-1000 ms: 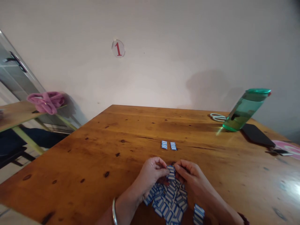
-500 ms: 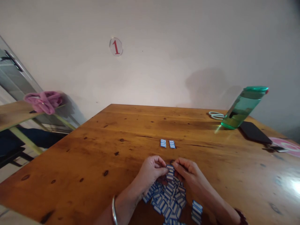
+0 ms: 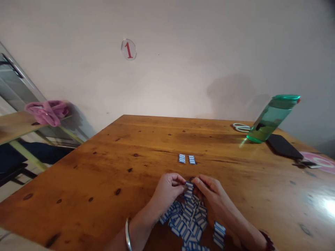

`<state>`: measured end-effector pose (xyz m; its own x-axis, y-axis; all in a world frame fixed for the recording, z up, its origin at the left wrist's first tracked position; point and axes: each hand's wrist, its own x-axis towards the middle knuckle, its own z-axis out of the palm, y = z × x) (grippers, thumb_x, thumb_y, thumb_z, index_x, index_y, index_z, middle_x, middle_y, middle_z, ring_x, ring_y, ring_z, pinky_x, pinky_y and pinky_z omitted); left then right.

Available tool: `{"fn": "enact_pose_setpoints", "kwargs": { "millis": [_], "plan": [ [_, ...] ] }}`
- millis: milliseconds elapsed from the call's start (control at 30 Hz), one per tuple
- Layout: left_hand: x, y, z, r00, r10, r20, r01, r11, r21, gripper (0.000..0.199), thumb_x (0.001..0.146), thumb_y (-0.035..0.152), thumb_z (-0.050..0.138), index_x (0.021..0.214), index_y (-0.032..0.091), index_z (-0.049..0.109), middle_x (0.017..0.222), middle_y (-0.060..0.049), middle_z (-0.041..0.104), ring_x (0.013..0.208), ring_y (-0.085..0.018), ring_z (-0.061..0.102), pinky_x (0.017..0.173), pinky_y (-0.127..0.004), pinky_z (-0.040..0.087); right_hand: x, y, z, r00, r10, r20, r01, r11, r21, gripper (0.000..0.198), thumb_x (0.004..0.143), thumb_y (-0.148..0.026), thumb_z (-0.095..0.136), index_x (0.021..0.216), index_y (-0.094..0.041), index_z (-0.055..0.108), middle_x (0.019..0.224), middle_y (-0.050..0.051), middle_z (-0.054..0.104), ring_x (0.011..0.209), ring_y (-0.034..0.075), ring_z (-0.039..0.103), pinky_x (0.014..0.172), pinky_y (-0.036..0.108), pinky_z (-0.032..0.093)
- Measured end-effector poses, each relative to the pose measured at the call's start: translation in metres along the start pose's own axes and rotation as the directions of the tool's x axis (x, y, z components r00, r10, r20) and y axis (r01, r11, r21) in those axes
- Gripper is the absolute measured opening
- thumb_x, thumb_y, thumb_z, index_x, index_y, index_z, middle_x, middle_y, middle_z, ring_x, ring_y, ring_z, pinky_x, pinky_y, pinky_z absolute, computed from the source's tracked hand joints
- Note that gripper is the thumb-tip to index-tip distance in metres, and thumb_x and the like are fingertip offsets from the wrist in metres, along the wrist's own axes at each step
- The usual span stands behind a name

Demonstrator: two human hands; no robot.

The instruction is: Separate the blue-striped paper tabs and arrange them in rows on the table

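Note:
A heap of small blue-and-white barred cards, like label strips, lies on the wooden table in front of me. Above its far end, my left hand pinches one card between thumb and fingers. My right hand is closed, its fingertips just beside that card's right edge; whether anything is between them is hidden. Two similar cards, a left one and a right one, lie side by side beyond my hands. Another barred piece rests right of the heap, near my right forearm.
A green bottle stands at the back right, beside a white coiled cable and a dark flat phone-like object. Farther right is a pink round mat. On another table at left sits a pink cloth.
My right fingertips have drawn slightly away to the right from the card in my left hand. That card stays in the left pinch. The view has shifted slightly.

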<state>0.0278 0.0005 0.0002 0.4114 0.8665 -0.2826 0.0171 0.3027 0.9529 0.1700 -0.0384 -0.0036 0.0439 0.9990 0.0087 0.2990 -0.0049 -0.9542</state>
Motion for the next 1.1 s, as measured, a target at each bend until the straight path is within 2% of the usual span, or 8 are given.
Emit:
{"fn": "enact_pose_setpoints", "kwargs": {
  "millis": [233, 433, 700, 867, 1000, 1100],
  "plan": [
    [0.001, 0.001, 0.000, 0.999, 0.036, -0.025, -0.034, 0.997, 0.071, 0.012, 0.055, 0.020, 0.064, 0.061, 0.014, 0.056, 0.050, 0.004, 0.053, 0.043, -0.008, 0.047, 0.042, -0.020, 0.041, -0.002, 0.001, -0.002, 0.999, -0.049, 0.005, 0.050, 0.992, -0.117, 0.030, 0.077, -0.041, 0.047, 0.060, -0.016, 0.051, 0.053, -0.005, 0.039, 0.050, 0.010, 0.034, 0.045, 0.022, 0.027],
    [-0.001, 0.002, 0.000, 1.000, 0.013, -0.026, -0.011, 0.998, 0.069, 0.009, 0.057, 0.017, 0.063, 0.062, 0.014, 0.056, 0.049, 0.004, 0.053, 0.043, -0.008, 0.048, 0.042, -0.019, 0.042, -0.002, 0.003, 0.000, 0.997, -0.069, 0.022, 0.071, 0.991, -0.112, 0.029, 0.080, -0.036, 0.045, 0.058, -0.017, 0.047, 0.052, -0.005, 0.037, 0.050, 0.010, 0.032, 0.045, 0.022, 0.026],
    [-0.002, 0.004, 0.002, 1.000, -0.016, 0.004, 0.016, 0.997, -0.072, 0.021, 0.053, 0.026, 0.070, 0.065, 0.014, 0.058, 0.054, 0.002, 0.057, 0.048, -0.012, 0.053, 0.045, -0.025, 0.048, -0.003, -0.003, -0.001, 0.995, -0.096, -0.013, 0.093, 0.984, -0.150, 0.028, 0.080, -0.034, 0.045, 0.058, -0.017, 0.049, 0.052, -0.005, 0.039, 0.050, 0.010, 0.034, 0.044, 0.021, 0.027],
    [-0.003, 0.003, 0.003, 0.999, -0.022, 0.041, 0.025, 0.997, -0.075, 0.021, 0.055, 0.027, 0.070, 0.067, 0.012, 0.061, 0.059, -0.002, 0.063, 0.053, -0.014, 0.059, 0.048, -0.024, 0.047, -0.003, -0.006, 0.001, 0.991, -0.120, -0.059, 0.107, 0.976, -0.192, 0.028, 0.080, -0.034, 0.045, 0.058, -0.018, 0.049, 0.052, -0.004, 0.043, 0.050, 0.010, 0.037, 0.045, 0.022, 0.029],
    [-0.004, 0.007, 0.001, 1.000, -0.015, 0.005, 0.016, 0.994, -0.109, 0.014, 0.058, 0.022, 0.067, 0.066, 0.012, 0.062, 0.059, -0.002, 0.065, 0.048, -0.012, 0.058, 0.049, -0.023, 0.048, -0.004, -0.004, -0.003, 0.992, -0.121, -0.022, 0.115, 0.976, -0.184, 0.025, 0.082, -0.035, 0.045, 0.067, -0.017, 0.055, 0.056, -0.003, 0.050, 0.051, 0.011, 0.041, 0.045, 0.021, 0.031],
    [-0.004, 0.013, -0.005, 0.998, -0.007, -0.060, -0.005, 0.980, -0.200, 0.012, 0.060, 0.020, 0.067, 0.067, 0.012, 0.060, 0.061, -0.003, 0.066, 0.051, -0.013, 0.060, 0.052, -0.025, 0.050, -0.004, -0.004, -0.010, 0.991, -0.133, 0.014, 0.131, 0.956, -0.262, 0.018, 0.081, -0.030, 0.046, 0.075, -0.018, 0.058, 0.060, -0.002, 0.055, 0.052, 0.012, 0.045, 0.047, 0.022, 0.033]
  ]
}}
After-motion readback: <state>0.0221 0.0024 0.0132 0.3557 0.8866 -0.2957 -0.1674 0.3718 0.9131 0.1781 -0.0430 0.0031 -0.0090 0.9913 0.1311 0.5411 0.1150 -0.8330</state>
